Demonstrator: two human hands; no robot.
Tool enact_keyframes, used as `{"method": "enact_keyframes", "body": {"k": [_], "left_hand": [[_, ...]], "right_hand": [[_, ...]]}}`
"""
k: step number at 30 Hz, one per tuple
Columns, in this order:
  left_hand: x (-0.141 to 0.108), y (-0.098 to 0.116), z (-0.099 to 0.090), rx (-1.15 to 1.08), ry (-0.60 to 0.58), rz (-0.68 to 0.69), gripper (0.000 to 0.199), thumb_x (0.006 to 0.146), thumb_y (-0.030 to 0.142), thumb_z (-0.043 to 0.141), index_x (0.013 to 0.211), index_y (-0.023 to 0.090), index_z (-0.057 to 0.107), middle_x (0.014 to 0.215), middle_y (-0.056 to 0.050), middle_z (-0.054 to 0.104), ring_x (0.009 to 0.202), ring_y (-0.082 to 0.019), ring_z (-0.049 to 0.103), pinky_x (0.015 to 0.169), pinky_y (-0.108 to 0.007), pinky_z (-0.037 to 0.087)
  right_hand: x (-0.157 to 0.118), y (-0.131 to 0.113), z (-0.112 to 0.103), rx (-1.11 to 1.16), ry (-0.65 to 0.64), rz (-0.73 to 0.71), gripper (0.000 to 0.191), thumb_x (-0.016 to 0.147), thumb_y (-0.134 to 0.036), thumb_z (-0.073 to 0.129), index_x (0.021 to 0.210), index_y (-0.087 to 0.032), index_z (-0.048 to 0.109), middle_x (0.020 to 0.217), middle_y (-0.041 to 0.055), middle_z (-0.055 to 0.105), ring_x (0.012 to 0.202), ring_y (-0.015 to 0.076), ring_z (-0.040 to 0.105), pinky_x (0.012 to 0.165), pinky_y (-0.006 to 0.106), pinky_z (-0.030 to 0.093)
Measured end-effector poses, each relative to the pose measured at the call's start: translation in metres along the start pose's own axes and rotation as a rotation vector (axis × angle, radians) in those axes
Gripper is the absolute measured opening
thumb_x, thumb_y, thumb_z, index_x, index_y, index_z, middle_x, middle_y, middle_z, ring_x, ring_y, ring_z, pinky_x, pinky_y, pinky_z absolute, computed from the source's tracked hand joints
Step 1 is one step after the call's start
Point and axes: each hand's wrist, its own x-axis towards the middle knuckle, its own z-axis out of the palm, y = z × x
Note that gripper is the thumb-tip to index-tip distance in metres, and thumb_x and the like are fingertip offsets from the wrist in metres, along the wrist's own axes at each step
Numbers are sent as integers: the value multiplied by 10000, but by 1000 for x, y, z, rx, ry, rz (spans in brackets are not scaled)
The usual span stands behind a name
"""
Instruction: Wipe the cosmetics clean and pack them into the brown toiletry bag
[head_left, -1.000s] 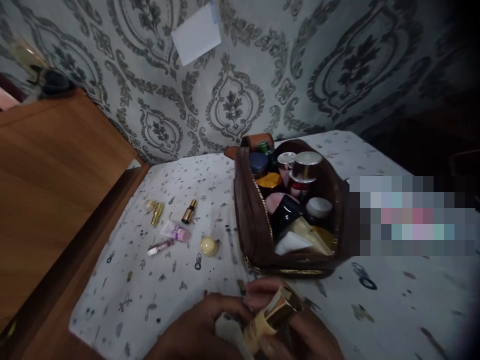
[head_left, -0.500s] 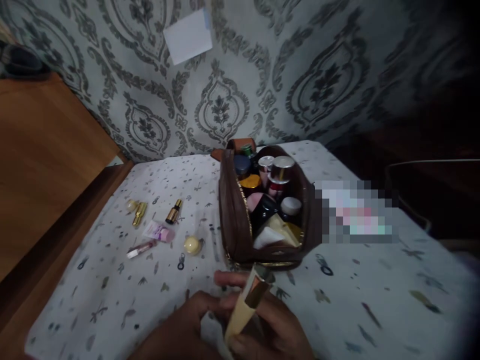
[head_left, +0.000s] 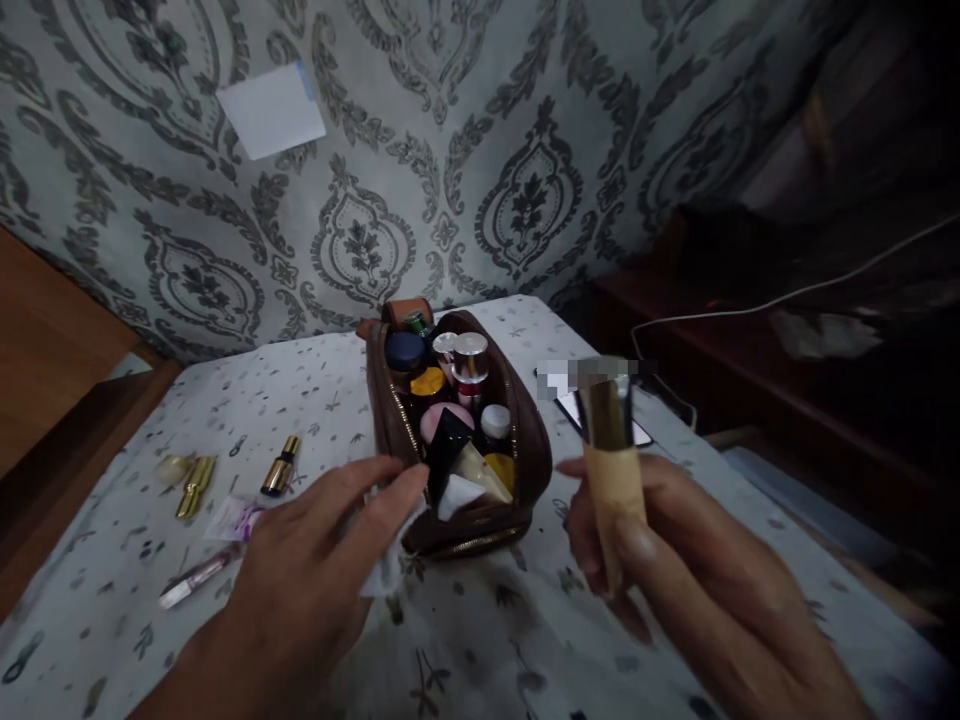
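My right hand [head_left: 675, 570] grips an upright beige tube [head_left: 615, 485] with a shiny metallic cap, right of the brown bag. In my left hand [head_left: 300, 570] is a crumpled white tissue [head_left: 390, 560], partly hidden under the fingers, at the bag's front left corner. The brown zip bag [head_left: 536, 450] stands unzipped and filled with several jars and bottles, among them a silver-capped bottle [head_left: 470, 360] and a dark blue lid [head_left: 405, 352]. Left of it lie a small black-and-gold bottle [head_left: 280, 468], a gold tube [head_left: 196, 487], a purple-white tube [head_left: 234, 519] and a clear pink tube [head_left: 199, 577].
A phone [head_left: 640, 434], partly blurred out, lies right of the bag behind the beige tube. Patterned wallpaper [head_left: 364, 245] rises behind the white printed cloth [head_left: 465, 640]. A white cable [head_left: 765, 303] runs at the right, and wooden furniture [head_left: 60, 340] stands at the left.
My hands have moved apart: the right one carried the beige tube rightward and up, while the left one moved left with the tissue. The view has shifted to the right.
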Motion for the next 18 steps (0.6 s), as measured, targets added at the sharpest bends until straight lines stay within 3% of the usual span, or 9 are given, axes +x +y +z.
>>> {"method": "enact_keyframes", "body": {"k": [2,4,9,14,18], "left_hand": [[10,-3,2,179,5,100,682,812,-26,396,1453,189,477,1405,-130,598,1136,-243,646,808,-334,599],[13,-6,8,261,-13,145,666,800,-46,380,1422,158,500,1440,-131,579,1092,-246,647,772,-347,602],[5,-13,22,253,65,160,548,879,-21,345,1347,161,565,1448,-103,584,1046,-221,629,739,-315,570],[-6,-18,24,213,15,179,518,954,59,365,1444,154,500,1522,-99,517,1194,-224,578,834,-293,531],[-10,-18,26,199,29,170,517,986,81,386,1489,177,456,1510,-78,537,1232,-202,573,884,-273,528]], "right_hand": [[18,-4,-13,-145,-59,4,243,981,-460,517,969,-251,640,649,-8,561,459,111,463,354,206,374],[36,-8,-21,-234,-129,-32,279,970,-481,524,1026,-243,658,674,6,598,481,125,495,379,228,391],[69,-13,-29,-424,-263,-167,298,983,-470,508,1162,-267,631,770,13,672,590,154,607,455,246,444],[88,-22,-22,-605,-192,-281,151,988,-419,522,970,-276,568,535,-62,510,384,90,401,335,225,250],[107,-25,-16,-537,-271,-292,245,969,-430,543,839,-249,646,572,-54,566,403,59,437,359,202,251]]}}
